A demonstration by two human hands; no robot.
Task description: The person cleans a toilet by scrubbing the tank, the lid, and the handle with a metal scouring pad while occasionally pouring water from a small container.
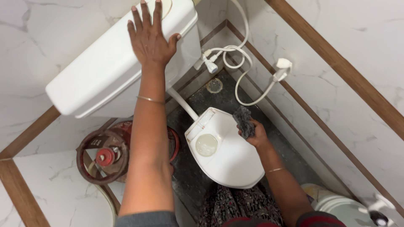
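Braced with the left hand [150, 35] spread flat on the cistern [105, 71], the right hand [254, 134] pinches a dark scrubber [244, 121] over the closed toilet lid [229, 153]'s far edge, seemingly mid-scrub, pressing down next.

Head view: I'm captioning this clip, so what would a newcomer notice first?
The left hand lies flat on the white cistern at top left. Lower, the right hand holds a dark scrubber over the closed toilet lid. A red gas cylinder stands at left under the cistern.
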